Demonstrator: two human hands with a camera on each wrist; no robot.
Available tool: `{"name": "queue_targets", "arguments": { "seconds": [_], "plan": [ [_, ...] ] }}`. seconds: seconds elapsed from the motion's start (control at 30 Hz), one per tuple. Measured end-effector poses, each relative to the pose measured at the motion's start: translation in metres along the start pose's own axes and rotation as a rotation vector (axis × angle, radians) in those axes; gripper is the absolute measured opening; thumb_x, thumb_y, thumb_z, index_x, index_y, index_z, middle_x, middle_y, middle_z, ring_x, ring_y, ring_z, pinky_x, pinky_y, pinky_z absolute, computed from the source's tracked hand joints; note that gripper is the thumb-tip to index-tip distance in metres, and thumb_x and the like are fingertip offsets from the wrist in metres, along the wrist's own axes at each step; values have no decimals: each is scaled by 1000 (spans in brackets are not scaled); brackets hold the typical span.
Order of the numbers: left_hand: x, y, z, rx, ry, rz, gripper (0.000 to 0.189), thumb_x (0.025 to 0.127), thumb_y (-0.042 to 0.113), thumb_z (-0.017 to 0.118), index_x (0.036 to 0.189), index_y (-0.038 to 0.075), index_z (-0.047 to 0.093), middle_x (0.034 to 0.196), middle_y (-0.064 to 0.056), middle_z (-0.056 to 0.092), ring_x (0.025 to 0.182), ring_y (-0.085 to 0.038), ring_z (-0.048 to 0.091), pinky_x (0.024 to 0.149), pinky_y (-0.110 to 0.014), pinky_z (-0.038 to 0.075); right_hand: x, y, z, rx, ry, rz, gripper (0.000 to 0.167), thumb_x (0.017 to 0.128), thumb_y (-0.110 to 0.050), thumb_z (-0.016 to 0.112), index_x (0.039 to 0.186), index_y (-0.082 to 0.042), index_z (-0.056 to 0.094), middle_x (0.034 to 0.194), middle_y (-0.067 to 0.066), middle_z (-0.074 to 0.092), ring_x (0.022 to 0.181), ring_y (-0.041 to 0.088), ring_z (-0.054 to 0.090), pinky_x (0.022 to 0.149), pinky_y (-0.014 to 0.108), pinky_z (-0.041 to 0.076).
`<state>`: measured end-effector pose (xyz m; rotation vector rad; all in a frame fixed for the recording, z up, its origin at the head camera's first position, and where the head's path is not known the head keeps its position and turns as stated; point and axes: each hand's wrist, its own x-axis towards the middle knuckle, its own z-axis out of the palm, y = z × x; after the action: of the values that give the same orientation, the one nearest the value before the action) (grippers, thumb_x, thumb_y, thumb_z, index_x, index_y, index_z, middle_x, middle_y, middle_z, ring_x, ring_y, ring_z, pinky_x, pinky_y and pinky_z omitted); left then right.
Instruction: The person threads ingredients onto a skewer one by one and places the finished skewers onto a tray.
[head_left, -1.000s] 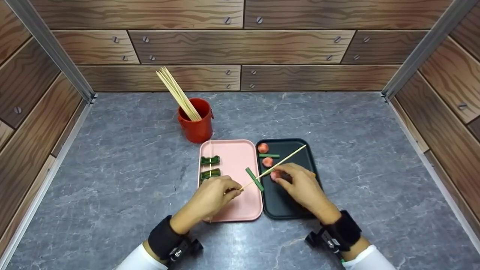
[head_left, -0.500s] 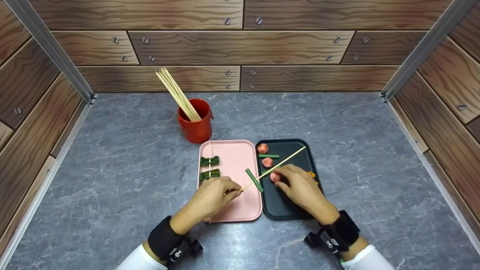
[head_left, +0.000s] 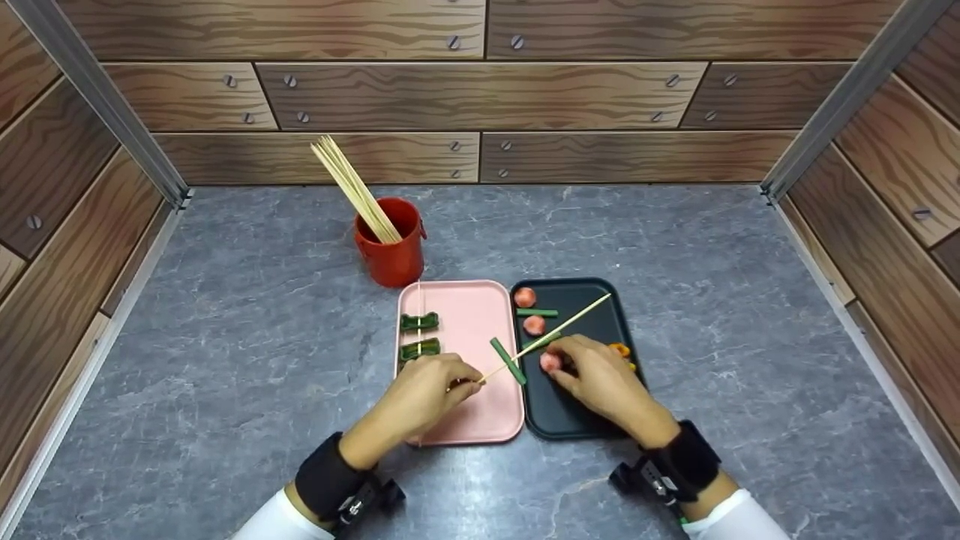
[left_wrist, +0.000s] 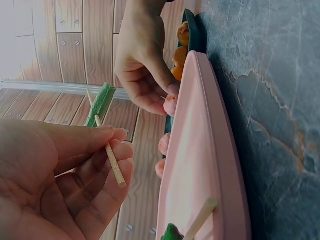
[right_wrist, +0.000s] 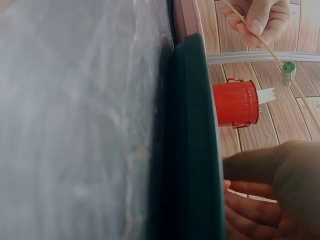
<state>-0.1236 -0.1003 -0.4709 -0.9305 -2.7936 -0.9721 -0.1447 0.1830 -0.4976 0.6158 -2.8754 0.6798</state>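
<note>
A: Hands first?
B: Left hand (head_left: 433, 386), over the pink tray (head_left: 480, 420), pinches a bamboo skewer (head_left: 574, 319) near its lower end. Right hand (head_left: 609, 379) holds a pink ball (head_left: 550, 361) between thumb and fingers, by the left edge of the dark tray (head_left: 577, 420). Resting or lifted: cannot tell.
A: Lie of the skewer?
B: Raised; long axis runs away and rightward, free tip toward the dark tray's far right corner. A green stick (head_left: 508, 361) sits crosswise on it. The ball lies right of the left hand, on the skewer's near side; right hand nearer.
A: In the way?
B: Right fingertips just beside the shaft; I judge them the tight spot.
A: Farther out?
B: Orange pieces (head_left: 619, 350), dark tray's right edge, partly hidden. Loaded skewer with dark green pieces (head_left: 419, 322), pink tray's left edge. Beyond its far left corner, a red cup (head_left: 395, 262) of spare skewers (head_left: 352, 184).
</note>
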Motion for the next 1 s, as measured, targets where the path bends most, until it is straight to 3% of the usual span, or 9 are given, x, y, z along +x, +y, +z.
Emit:
{"name": "queue_targets", "arguments": {
  "seconds": [0.27, 0.57, 0.8, 1.0],
  "plan": [
    [0, 0, 0, 7, 8, 11, 8, 94, 10, 77, 99, 9, 83, 88, -4, 79, 85, -21, 76, 80, -35, 61, 1, 3, -13, 45, 2, 35, 20, 91, -18, 83, 109, -11, 78, 94, 1, 73, 83, 12, 66, 78, 35, 57],
    [-1, -1, -1, 12, 5, 2, 9, 94, 11, 77, 101, 9, 83, 89, -5, 79, 85, -22, 76, 81, -37, 62, 5, 6, -27, 272, -11, 178, 28, 93, -13, 81, 117, 0, 75, 110, 15, 77, 94, 26, 78, 84, 37, 66],
    [-1, -1, -1, 12, 0, 0, 9, 94, 10, 77, 101, 9, 83, 90, -5, 79, 85, -22, 76, 81, -37, 62, 6, 8, -39, 302, -43, 273, 34, 97, -24, 78, 122, -1, 73, 109, 19, 79, 97, 32, 79, 86, 41, 66],
    [-1, -2, -1, 12, -10, 0, 10, 94, 10, 76, 101, 8, 83, 90, -6, 79, 85, -22, 75, 80, -37, 61, 7, 14, -48, 340, -1, 307, 35, 97, -24, 78, 123, -1, 73, 114, 22, 78, 100, 34, 79, 87, 40, 66]
  ]
}}
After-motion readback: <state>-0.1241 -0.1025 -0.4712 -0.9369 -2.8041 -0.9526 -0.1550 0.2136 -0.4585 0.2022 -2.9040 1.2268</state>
